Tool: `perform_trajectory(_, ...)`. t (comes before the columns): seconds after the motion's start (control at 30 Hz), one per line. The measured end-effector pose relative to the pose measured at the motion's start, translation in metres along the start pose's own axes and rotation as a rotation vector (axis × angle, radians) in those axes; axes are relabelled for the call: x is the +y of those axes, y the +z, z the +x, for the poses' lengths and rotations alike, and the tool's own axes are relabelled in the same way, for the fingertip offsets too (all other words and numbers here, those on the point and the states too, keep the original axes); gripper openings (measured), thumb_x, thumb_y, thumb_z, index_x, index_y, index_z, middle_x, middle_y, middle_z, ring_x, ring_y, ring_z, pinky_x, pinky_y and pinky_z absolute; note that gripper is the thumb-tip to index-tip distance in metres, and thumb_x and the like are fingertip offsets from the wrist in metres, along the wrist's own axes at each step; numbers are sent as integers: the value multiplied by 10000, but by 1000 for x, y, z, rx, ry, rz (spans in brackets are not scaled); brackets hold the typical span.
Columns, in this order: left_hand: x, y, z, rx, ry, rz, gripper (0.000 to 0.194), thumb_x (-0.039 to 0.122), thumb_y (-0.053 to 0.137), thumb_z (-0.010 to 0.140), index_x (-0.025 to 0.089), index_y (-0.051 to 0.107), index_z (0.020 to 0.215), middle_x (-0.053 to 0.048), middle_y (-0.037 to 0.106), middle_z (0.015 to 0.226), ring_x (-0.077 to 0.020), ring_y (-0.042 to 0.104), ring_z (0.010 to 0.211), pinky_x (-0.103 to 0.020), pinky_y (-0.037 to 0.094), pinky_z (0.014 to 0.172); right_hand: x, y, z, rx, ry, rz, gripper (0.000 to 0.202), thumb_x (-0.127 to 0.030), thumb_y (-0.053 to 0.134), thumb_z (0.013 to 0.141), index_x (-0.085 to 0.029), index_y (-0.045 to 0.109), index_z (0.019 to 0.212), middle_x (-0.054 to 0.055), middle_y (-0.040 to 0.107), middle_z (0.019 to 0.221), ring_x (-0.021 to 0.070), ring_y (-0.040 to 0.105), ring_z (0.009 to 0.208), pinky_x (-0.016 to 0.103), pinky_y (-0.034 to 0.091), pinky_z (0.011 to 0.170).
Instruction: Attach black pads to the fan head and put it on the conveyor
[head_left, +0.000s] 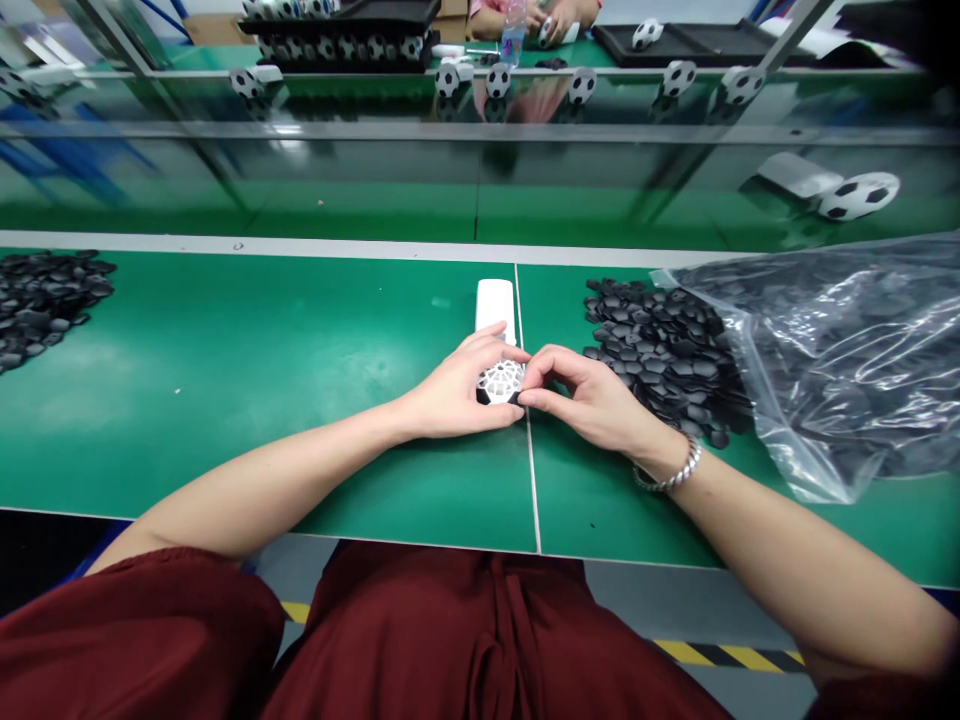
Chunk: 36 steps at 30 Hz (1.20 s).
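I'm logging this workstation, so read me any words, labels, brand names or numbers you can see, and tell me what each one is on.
No readable text anywhere in this view.
White ball frame, held by left hand and right hand: no print visible.
White block: plain, no marking visible.
Clear bag of black pieces: no label visible.
Bottle at the far bench: any label is too small and blurred to read.
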<state>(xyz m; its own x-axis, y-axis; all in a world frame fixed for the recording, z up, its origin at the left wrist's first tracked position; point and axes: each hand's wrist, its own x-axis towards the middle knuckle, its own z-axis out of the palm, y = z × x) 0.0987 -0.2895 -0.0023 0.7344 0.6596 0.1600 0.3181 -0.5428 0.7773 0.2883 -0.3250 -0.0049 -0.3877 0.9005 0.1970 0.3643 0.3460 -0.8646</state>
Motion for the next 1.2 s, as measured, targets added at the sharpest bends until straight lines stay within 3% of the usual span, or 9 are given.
perform_trajectory(0.27, 3, 3, 1, 44, -25, 1, 356, 181, 611, 671, 173, 522, 1016, -105, 545, 1198, -265, 262, 1338, -462, 269, 1073, -2, 4, -1, 28, 18, 11, 159, -264, 613, 790, -194, 475, 755, -19, 510, 720, 109, 489, 668, 236, 431, 631)
perform_trajectory(0.4, 2, 2, 2, 26, -16, 3, 379, 195, 625, 661, 185, 520, 1026, -98, 547, 1201, -274, 253, 1342, -471, 261, 1075, 1, 0, 3, 35, 49, -27, 208, -342, 614, 784, -192, 476, 739, -23, 507, 682, 103, 471, 603, 230, 415, 559)
perform_trajectory(0.5, 0, 3, 1, 32, -13, -14, 452, 289, 691, 654, 193, 514, 1059, -106, 524, 1242, -278, 249, 1345, -464, 270, 1073, 9, -14, 4, 174, 45, -274, 208, -383, 564, 813, -191, 507, 760, 2, 536, 704, 125, 489, 620, 254, 416, 568)
perform_trajectory(0.6, -2, 5, 1, 54, -24, -31, 520, 406, 744, 623, 199, 519, 1043, -115, 513, 1254, -278, 257, 1342, -460, 283, 1067, 21, -30, 3, 279, 82, -750, 188, -357, 557, 816, -176, 569, 865, 77, 587, 860, 211, 531, 823, 328, 427, 694)
perform_trajectory(0.73, -6, 6, 1, 45, 17, -9, 469, 388, 722, 661, 232, 498, 1042, -85, 513, 1227, -269, 259, 1334, -479, 273, 1067, 28, -41, 1, 151, 245, -1114, 244, -350, 522, 837, -169, 625, 964, 114, 613, 937, 261, 534, 900, 350, 413, 707)
perform_trajectory(0.83, -5, 4, 1, 51, 11, 37, 478, 370, 721, 651, 238, 494, 1051, -83, 458, 1201, -278, 290, 1294, -487, 286, 1055, 26, -41, 0, 74, 280, -1170, 210, -299, 477, 865, -195, 646, 934, 75, 640, 894, 229, 563, 841, 315, 401, 664)
perform_trajectory(0.97, -2, 3, -1, 131, -143, 85, 648, 466, 775, 531, 212, 494, 1057, -95, 357, 1144, -295, 352, 1184, -499, 330, 1016, 20, -40, -2, 67, 326, -1245, 239, -316, 466, 873, -173, 643, 947, 90, 646, 926, 232, 578, 844, 305, 379, 626)
perform_trajectory(1.07, -1, 4, -1, 146, -213, 70, 661, 505, 774, 506, 213, 496, 1029, -74, 363, 1080, -283, 386, 1119, -501, 359, 987, 15, -40, -5, 30, 355, -1312, 272, -329, 468, 872, -154, 638, 991, 110, 646, 939, 247, 585, 841, 309, 364, 602)
perform_trajectory(1.2, -2, 1, 0, 68, -178, -7, 577, 371, 749, 569, 201, 499, 1061, -61, 387, 1067, -239, 451, 1056, -457, 376, 984, 9, -40, -7, -47, 371, -1309, 245, -242, 447, 877, -165, 642, 1003, 90, 652, 938, 228, 591, 820, 296, 344, 581)
